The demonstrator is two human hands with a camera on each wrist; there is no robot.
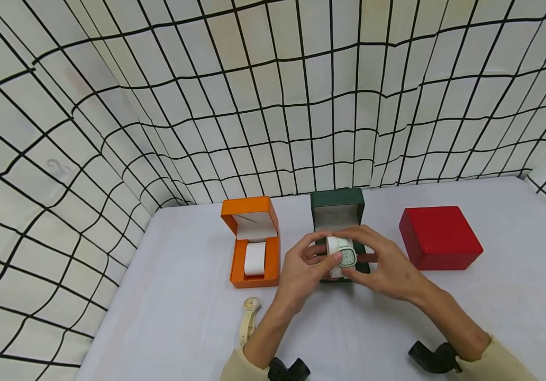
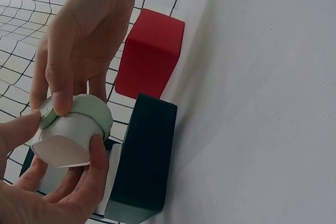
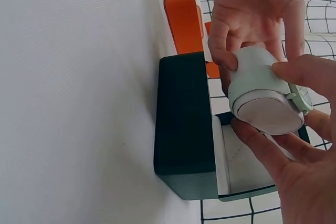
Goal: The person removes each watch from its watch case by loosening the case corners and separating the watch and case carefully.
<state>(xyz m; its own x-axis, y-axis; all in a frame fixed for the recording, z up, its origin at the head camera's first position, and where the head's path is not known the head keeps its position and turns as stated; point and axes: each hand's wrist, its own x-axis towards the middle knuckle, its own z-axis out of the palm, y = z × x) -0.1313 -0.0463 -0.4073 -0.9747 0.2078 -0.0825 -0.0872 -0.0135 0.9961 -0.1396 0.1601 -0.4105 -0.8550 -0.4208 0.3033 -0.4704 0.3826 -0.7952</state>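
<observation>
Black-gridded white backdrop [image 1: 273, 121] lines your white-covered surface [image 1: 173, 317]; in the head view, your left hand [image 1: 301, 272] and right hand [image 1: 392, 264] hold a white cushion [image 1: 332, 246], pale green watch [image 1: 347, 257] around it, over the green box [image 1: 337, 198]. Left wrist view: your fingers [image 2: 98, 169] hide much of the box's inside. Right wrist view: the dial [image 3: 302, 99] is nearly edge-on, unreadable.

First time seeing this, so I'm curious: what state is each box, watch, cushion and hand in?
Orange box: open
Green box: open
Red box: closed
Held cushion: raised above table
Mint watch: wrapped around held cushion
Other cushion: inside orange box
Cream watch: lying on table
Left hand: gripping held cushion
Right hand: gripping held cushion
</observation>
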